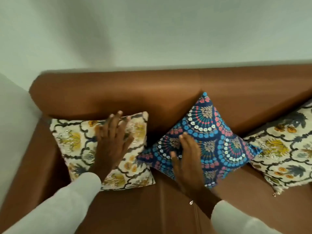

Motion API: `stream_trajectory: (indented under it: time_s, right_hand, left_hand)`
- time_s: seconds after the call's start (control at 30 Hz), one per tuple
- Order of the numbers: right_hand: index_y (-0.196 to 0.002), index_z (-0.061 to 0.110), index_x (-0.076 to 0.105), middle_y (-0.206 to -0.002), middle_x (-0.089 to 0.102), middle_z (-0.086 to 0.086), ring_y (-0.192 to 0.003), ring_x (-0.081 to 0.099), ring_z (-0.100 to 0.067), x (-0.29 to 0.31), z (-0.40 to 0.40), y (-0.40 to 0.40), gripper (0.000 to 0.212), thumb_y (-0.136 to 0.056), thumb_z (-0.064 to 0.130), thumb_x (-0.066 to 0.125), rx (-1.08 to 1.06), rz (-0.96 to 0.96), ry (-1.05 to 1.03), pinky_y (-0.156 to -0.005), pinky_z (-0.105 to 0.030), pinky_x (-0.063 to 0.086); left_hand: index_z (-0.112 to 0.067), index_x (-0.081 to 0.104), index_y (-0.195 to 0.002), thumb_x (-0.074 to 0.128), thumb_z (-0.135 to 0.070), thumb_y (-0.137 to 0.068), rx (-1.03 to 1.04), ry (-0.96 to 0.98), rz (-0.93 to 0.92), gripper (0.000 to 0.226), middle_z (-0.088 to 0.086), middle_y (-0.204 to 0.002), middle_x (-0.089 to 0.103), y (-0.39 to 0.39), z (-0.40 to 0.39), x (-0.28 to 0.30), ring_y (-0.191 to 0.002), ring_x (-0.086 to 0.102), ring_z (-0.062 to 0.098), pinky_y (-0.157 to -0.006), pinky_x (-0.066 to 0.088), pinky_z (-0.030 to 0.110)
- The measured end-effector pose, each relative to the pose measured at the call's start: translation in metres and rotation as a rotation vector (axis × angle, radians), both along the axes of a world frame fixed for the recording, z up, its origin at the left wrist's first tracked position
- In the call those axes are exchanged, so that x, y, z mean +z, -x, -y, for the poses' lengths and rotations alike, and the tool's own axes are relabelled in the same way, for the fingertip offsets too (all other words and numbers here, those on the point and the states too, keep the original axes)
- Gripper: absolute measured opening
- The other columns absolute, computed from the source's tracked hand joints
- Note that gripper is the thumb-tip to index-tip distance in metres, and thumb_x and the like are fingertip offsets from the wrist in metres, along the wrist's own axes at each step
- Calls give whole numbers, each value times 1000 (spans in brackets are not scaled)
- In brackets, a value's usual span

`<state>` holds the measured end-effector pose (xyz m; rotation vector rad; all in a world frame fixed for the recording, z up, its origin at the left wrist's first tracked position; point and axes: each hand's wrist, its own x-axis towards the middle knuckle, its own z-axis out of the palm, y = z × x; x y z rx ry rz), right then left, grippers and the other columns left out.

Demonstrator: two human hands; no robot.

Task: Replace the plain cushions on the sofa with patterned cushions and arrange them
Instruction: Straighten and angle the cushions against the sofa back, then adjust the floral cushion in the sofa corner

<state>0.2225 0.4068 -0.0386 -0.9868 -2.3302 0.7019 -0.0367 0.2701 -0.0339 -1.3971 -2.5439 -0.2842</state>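
Observation:
Three patterned cushions lean on the brown sofa (168,88). A cream floral cushion (74,146) stands at the left end, and my left hand (113,142) lies flat on it with fingers spread. In the middle a blue cushion (224,141) with pink and white dots stands on one corner like a diamond. My right hand (187,159) rests flat on its lower left part, fingers apart. A second cream floral cushion (283,149) leans at the right, partly cut off by the frame edge. No plain cushion is in view.
A pale wall (152,31) rises right behind the sofa back. The sofa's left armrest (33,157) borders the left cushion. Bare seat leather (143,208) shows in front of the cushions, with a seam and a small metal zip pull.

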Motion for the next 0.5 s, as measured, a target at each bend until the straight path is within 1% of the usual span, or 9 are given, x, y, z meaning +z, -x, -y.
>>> stream_trajectory:
  time_s: [0.07, 0.1, 0.13, 0.2, 0.27, 0.33, 0.4, 0.47, 0.5]
  right_hand:
    - [-162, 10, 49, -166, 49, -15, -155, 40, -28, 7, 65, 41, 57, -111, 32, 62, 107, 4, 218, -134, -27, 22]
    - [-165, 13, 46, -168, 47, -12, -157, 40, -26, 10, 94, 58, 59, -112, 34, 62, 125, 34, 374, -133, -31, 28]
    - [-169, 13, 39, -172, 41, -11, -161, 36, -25, 9, 119, 72, 66, -112, 40, 61, 112, 70, 502, -134, -36, 29]
    - [-175, 13, 20, -182, 23, -9, -170, 21, -25, -3, 149, 92, 90, -108, 58, 59, 25, 215, 659, -138, -39, 21]
    - [-176, 12, 15, -183, 24, -10, -170, 23, -27, -23, 158, 107, 110, -98, 72, 64, -90, 383, 709, -137, -40, 20]
    - [-174, 12, 22, -179, 33, -11, -166, 32, -30, -46, 152, 114, 121, -86, 74, 78, -184, 402, 756, -134, -44, 27]
    - [-170, 19, 35, -172, 46, -9, -160, 44, -33, -65, 142, 118, 123, -73, 72, 90, -156, 373, 807, -129, -50, 37]
    - [-156, 22, 53, -155, 64, 1, -151, 54, -35, -78, 131, 120, 110, -68, 75, 93, -66, 398, 819, -121, -50, 48]
    - [-137, 25, 66, -134, 77, 8, -141, 64, -38, -82, 127, 121, 93, -66, 77, 91, -26, 358, 833, -112, -50, 55]
  left_hand:
    - [-26, 46, -161, 40, -68, -108, 179, -24, 65, 68, 8, -170, 44, 42, 20, 19, -157, 40, 36, -119, 29, 62]
    - [-25, 50, -157, 34, -72, -108, 216, -8, 125, 71, 8, -163, 51, 62, 31, 24, -154, 45, 36, -119, 29, 61]
    - [-23, 55, -152, 30, -75, -107, 218, 22, 177, 73, 9, -155, 58, 80, 44, 27, -148, 51, 37, -118, 31, 61]
    - [-21, 63, -138, 30, -75, -105, 202, 114, 219, 71, 9, -140, 67, 104, 67, 23, -138, 58, 38, -114, 34, 60]
    - [-21, 62, -121, 31, -76, -104, 206, 149, 236, 65, 6, -124, 66, 117, 90, 16, -126, 60, 39, -106, 38, 59]
    - [-23, 52, -104, 32, -78, -103, 229, 100, 271, 58, 3, -109, 58, 124, 106, 12, -114, 60, 38, -102, 40, 58]
    - [-24, 45, -95, 35, -77, -102, 264, 21, 295, 54, 2, -102, 56, 132, 126, 10, -108, 61, 37, -100, 42, 58]
    - [-20, 47, -89, 39, -75, -103, 322, -84, 316, 57, 5, -95, 58, 138, 149, 4, -103, 63, 37, -99, 42, 59]
    - [-16, 49, -85, 38, -75, -105, 349, -147, 328, 63, 6, -89, 59, 139, 157, 3, -98, 64, 38, -96, 44, 58]
